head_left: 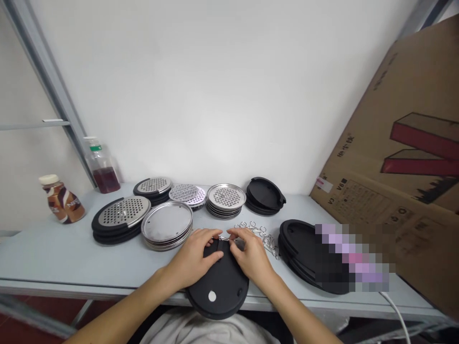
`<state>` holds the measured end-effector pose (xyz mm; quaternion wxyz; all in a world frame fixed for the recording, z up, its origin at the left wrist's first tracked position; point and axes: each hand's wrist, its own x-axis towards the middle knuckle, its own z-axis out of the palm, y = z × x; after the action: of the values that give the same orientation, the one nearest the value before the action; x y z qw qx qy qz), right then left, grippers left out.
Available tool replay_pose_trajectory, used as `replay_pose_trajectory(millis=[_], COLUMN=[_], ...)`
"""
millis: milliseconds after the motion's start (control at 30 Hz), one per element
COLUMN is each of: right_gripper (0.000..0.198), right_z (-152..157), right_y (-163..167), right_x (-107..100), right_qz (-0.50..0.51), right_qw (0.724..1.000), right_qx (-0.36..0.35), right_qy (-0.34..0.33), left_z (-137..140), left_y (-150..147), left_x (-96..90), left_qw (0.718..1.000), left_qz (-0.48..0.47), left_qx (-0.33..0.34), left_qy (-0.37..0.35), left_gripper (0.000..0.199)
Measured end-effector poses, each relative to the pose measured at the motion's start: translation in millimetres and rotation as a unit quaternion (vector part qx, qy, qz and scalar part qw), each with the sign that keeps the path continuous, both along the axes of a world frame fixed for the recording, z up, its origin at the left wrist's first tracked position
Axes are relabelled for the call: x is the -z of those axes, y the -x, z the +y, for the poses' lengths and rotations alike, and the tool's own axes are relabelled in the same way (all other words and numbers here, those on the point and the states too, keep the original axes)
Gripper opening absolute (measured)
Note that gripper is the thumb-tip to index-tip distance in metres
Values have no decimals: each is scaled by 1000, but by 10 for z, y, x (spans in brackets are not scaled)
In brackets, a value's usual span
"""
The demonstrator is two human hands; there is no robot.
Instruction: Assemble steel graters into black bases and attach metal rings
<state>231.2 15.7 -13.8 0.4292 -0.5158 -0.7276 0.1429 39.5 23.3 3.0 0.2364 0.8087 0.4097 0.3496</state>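
Observation:
At the table's front edge, partly over my lap, is a black round plastic base [224, 282] with a white dot and a notch at its far rim. My left hand [199, 255] grips it, thumb on the flat face and fingers curled at the notch. My right hand [253, 253] pinches a small bent metal wire piece [224, 238] at that notch. The wire reaches across between both hands' fingertips. Just beyond my right hand lies a loose pile of similar wire loops [263, 234].
Stacks of perforated metal grater discs [225, 196], plain metal discs [167, 222], black-rimmed graters [122, 217] and black bases [267, 196] stand behind. More black bases [301, 258] lie right, beside a blurred object [355, 258]. Bottles [64, 200] stand left; a large carton [394, 167] leans right.

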Motion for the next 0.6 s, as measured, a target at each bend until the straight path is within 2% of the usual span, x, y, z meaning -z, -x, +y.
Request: replay_pose_trajectory(millis=[200,600], right_gripper=[25,26], right_z=[-29,-44], right_y=[12,62], right_x=[-4,-29], right_qz=[-15,-22], right_qw=[1000,1000], right_qx=[1,15], right_qy=[-7,2], left_z=[-37,-19], left_y=[29,31], left_x=[31,48], left_qw=[999,998], left_qz=[-17,-25], left_qx=[-4,-3], left_qy=[45,61], left_gripper=[46,49])
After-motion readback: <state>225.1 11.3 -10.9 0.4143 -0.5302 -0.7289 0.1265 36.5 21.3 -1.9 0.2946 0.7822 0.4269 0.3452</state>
